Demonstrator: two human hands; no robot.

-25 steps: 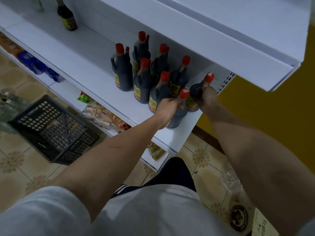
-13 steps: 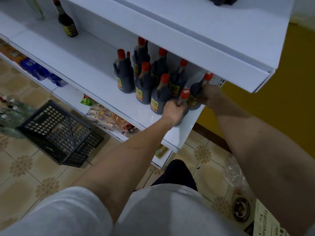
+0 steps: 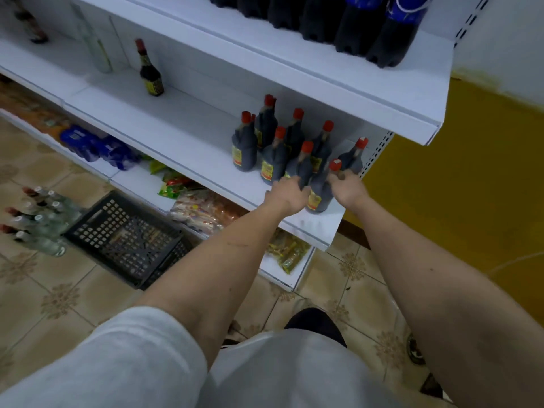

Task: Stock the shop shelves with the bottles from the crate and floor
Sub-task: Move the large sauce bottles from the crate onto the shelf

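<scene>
I see both hands reaching out to the middle shelf (image 3: 182,134); the left hand (image 3: 287,194) has its fingers curled round the side of a dark bottle with a red cap (image 3: 319,189); this front bottle stands upright near the front right edge of the shelf; the right hand (image 3: 348,187) is at the other side of the same bottle, up near its neck, with its fingers bent round it; so both hands hold this one bottle between them. Just behind it stands a group of dark bottles (image 3: 273,142) with red caps and yellow labels, close together; one more of them (image 3: 351,157) stands at the far right, by the holed side post.

Further left on the same shelf I see a small dark bottle (image 3: 150,75) standing alone; a tall clear bottle (image 3: 94,45) stands a bit behind it. On the top shelf (image 3: 323,83) there is a row of big dark soda bottles (image 3: 353,22); some have blue labels.

Down on the tiled floor (image 3: 53,298) lies a black crate (image 3: 126,237); I cannot tell if anything is left in it; beside it, to the left, a bunch of clear bottles (image 3: 38,222) stands on the floor. The low shelf (image 3: 132,179) holds blue packs (image 3: 97,145) and snack bags (image 3: 203,210); they are blurry.
</scene>
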